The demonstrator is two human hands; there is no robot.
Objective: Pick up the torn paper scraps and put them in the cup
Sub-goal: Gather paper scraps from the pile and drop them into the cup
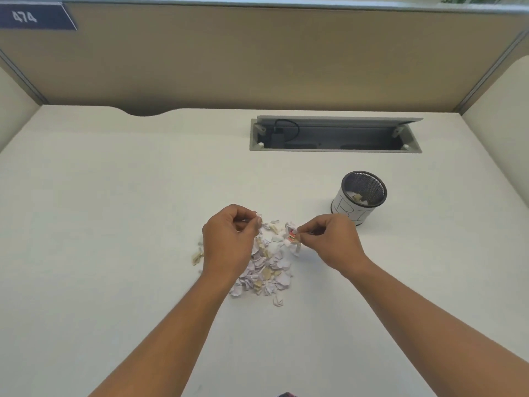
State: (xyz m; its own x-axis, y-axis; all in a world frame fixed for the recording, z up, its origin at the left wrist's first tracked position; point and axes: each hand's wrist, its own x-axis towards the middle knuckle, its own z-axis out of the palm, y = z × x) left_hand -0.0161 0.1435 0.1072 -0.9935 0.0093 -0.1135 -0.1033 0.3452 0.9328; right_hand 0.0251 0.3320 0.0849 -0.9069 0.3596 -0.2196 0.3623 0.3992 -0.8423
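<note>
A pile of torn paper scraps [266, 267], white, lilac and tan, lies on the white desk in the middle. My left hand [229, 242] hovers over the pile's left side with its fingers curled, pinching a small pale scrap [259, 215] at the fingertips. My right hand [332, 242] is to the right of the pile and pinches a scrap with red print [292, 234]. A black mesh cup [361, 196] with a white paper wrap stands to the back right, upright, with a few scraps inside.
An open cable tray [335, 136] with a black cable is set into the desk behind the cup. Tan partition walls [257, 58] close off the back and sides. A few stray scraps [197, 257] lie left of the pile.
</note>
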